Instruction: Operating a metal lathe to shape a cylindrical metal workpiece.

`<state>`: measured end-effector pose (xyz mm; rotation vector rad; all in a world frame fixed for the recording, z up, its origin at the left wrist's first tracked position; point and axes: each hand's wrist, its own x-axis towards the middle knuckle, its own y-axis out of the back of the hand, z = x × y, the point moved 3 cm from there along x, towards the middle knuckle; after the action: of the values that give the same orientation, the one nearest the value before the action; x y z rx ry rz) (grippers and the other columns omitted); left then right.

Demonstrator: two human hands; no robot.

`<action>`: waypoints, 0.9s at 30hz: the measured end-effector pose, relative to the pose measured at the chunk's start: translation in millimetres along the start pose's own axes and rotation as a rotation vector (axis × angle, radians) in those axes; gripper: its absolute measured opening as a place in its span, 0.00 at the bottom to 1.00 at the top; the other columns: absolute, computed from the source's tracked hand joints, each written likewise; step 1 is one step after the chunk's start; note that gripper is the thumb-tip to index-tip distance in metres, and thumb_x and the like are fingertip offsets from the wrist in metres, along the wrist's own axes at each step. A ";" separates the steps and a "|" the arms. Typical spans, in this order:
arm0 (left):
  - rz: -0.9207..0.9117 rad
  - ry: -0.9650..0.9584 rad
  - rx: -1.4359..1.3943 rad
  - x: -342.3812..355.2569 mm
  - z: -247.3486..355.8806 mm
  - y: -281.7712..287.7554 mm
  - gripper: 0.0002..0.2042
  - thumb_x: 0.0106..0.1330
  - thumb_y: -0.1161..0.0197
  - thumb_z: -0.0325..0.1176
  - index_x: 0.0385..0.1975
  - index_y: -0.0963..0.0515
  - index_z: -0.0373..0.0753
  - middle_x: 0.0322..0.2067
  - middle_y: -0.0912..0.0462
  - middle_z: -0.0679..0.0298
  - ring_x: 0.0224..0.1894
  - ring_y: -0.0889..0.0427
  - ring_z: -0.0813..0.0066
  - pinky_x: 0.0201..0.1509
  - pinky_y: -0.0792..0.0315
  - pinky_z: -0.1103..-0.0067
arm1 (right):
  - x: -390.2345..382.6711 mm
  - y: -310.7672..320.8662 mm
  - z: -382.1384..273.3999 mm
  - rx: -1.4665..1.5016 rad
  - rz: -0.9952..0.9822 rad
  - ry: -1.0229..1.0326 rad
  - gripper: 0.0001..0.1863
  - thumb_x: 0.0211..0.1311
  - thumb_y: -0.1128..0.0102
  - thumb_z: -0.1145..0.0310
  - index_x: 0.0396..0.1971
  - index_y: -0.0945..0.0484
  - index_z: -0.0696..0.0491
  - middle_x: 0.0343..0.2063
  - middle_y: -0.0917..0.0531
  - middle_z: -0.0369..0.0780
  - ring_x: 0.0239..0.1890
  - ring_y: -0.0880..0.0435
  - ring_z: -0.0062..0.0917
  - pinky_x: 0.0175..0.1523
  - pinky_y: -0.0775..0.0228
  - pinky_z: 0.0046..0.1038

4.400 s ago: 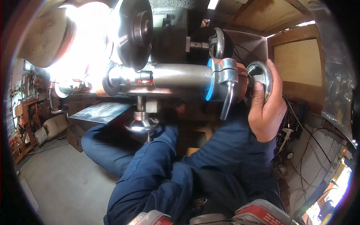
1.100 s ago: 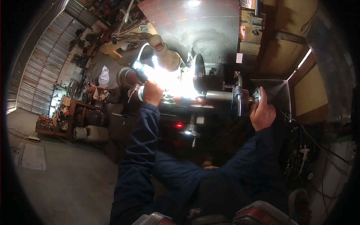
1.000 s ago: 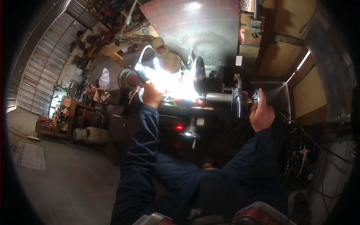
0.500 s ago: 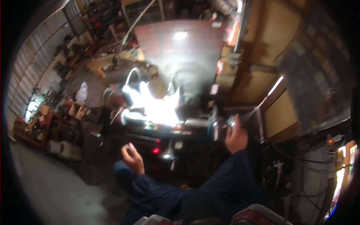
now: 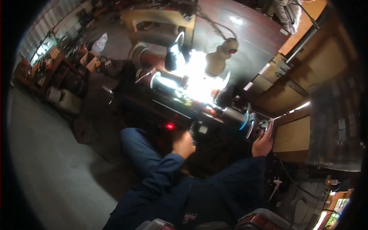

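Observation:
A lathe-like machine stretches across the middle, with a brightly lit metal cylinder [image 5: 168, 82] on it and a bare metal barrel [image 5: 234, 114] toward the right. At the machine's right end my right hand [image 5: 263, 144] has its fingers curled over a round metal handwheel [image 5: 263, 125]. My left hand [image 5: 183, 146] is closed at the machine's front, against a dark part [image 5: 194, 134] that looks like a handle. Its fingertips are partly hidden. Glare from the work lamp [image 5: 174, 59] washes out the machine's centre.
A red light [image 5: 170, 125] glows on the machine's front. Beyond stand a beige lamp-like fixture [image 5: 220, 57], a reddish metal sheet [image 5: 245, 23] and a wooden frame [image 5: 157, 15]. Cluttered shelves [image 5: 61, 76] line the left; a translucent curtain [image 5: 335, 126] hangs right.
The view has swung to the right. My left hand has come forward and right onto the dark part. My right hand, earlier with a finger raised, now curls at the handwheel.

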<state>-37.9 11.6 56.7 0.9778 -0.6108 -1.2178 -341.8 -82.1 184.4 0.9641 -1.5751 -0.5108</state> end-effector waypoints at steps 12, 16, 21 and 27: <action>-0.479 0.145 -0.664 17.4 -84.8 0.3 0.24 0.46 0.32 0.40 0.43 0.23 0.34 0.37 0.18 0.54 0.42 0.19 0.60 0.49 0.27 0.70 | -6.4 -10.3 6.5 -0.006 -0.025 -0.038 0.22 0.70 0.57 0.61 0.61 0.36 0.53 0.48 0.21 0.51 0.44 0.20 0.49 0.44 0.28 0.44; -0.500 -0.199 -0.451 21.2 -149.0 -68.4 0.17 0.61 0.41 0.43 0.43 0.20 0.38 0.39 0.17 0.55 0.43 0.19 0.60 0.54 0.29 0.68 | -4.1 -14.5 0.5 0.002 0.056 0.045 0.22 0.68 0.54 0.64 0.60 0.36 0.53 0.45 0.19 0.49 0.35 0.19 0.47 0.38 0.30 0.43; -0.312 -0.313 -0.016 19.7 -128.2 -77.9 0.13 0.63 0.46 0.39 0.37 0.21 0.38 0.33 0.19 0.57 0.36 0.21 0.61 0.46 0.29 0.66 | -1.3 -15.3 2.9 -0.021 0.048 0.003 0.21 0.68 0.54 0.64 0.60 0.35 0.51 0.34 0.17 0.50 0.29 0.19 0.46 0.32 0.30 0.43; -0.546 -0.253 -0.238 7.8 -105.2 -96.2 0.09 0.63 0.52 0.31 0.32 0.23 0.39 0.26 0.21 0.59 0.28 0.23 0.63 0.34 0.29 0.67 | 6.9 -9.8 7.4 -0.080 0.034 -0.013 0.21 0.68 0.54 0.61 0.59 0.33 0.48 0.21 0.19 0.47 0.22 0.20 0.44 0.27 0.31 0.42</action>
<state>4.7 30.4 -78.3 0.8164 -0.3871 -1.8741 -345.9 -94.6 179.2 0.8737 -1.5678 -0.5536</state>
